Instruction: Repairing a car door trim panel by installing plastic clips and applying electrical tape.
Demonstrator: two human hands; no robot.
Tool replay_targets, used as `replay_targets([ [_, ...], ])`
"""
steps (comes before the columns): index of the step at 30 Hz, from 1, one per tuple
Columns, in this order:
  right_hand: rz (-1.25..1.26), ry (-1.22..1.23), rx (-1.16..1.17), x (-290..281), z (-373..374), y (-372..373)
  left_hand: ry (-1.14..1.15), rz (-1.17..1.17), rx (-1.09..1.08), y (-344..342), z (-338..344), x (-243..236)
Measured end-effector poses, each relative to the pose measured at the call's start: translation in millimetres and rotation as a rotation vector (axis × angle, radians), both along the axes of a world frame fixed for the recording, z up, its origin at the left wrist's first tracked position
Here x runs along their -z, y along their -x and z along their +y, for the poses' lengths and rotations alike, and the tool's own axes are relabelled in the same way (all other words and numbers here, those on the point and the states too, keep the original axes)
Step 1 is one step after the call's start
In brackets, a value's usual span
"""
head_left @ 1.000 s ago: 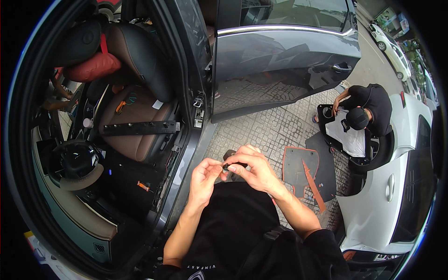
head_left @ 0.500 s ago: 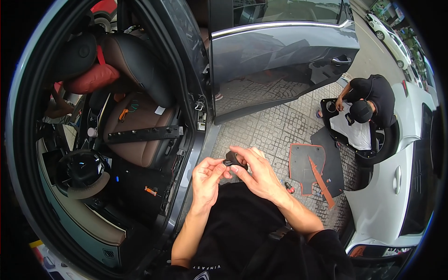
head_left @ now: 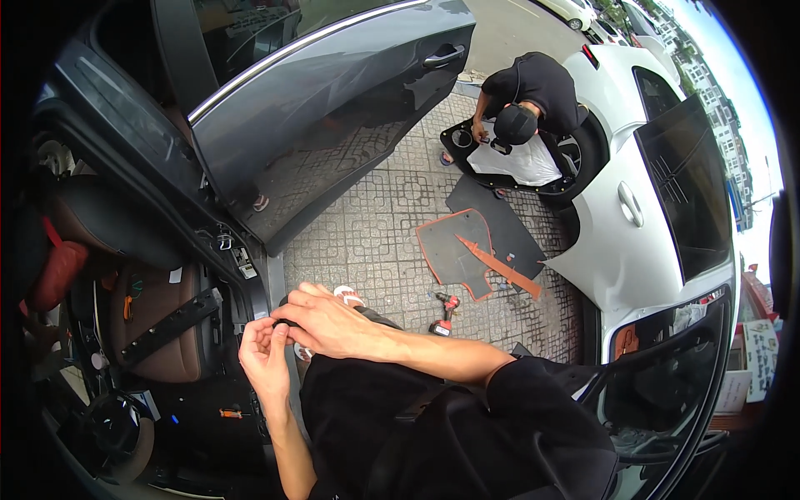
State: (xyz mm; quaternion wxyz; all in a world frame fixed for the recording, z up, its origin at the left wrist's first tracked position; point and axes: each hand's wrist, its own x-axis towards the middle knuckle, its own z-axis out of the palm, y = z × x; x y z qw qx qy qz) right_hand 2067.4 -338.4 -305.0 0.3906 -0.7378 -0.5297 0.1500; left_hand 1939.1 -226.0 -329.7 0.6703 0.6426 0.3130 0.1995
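Note:
In front of my body, at the open doorway of the grey car, my two hands meet. A dark curved edge of black tape (head_left: 285, 322) shows between them; most of the roll is hidden behind my right hand. My left hand (head_left: 265, 354) pinches it with thumb and fingertips. With its back turned up, my right hand (head_left: 329, 323) closes over it from the other side, the thumb near my left fingertips.
The grey car door (head_left: 333, 108) stands open ahead. A black trim strip (head_left: 171, 327) lies across the brown seat (head_left: 179, 367). On the paving are a red cordless drill (head_left: 446, 315) and orange-edged mats (head_left: 454, 242). A co-worker (head_left: 542, 87) bends over a panel near the white car (head_left: 621, 275).
My view has swung to the right, so the car interior sits farther left. My right hand has turned over and now covers most of the tape roll, which showed more plainly before.

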Motion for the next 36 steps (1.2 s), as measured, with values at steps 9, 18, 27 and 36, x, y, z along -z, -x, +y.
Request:
replay_targets([
  [9, 0.169, 0.027, 0.037, 22.5, -7.4, -6.6, -0.007, 0.005, -0.011, -5.7, -7.4, 19.4],
  [18, 0.128, 0.091, 0.044, 41.5, -0.7, -1.7, 0.017, 0.034, -0.013, -1.6, -3.7, 33.8],
  [27, 0.043, 0.147, 0.006, 34.5, 14.2, 7.2, 0.035, -0.015, -0.218, 4.1, -3.7, 47.1],
  [36, -0.363, 0.121, -0.051, 24.8, 21.5, 26.0, 0.065, -0.053, -0.418, 6.8, -11.4, 60.3],
])
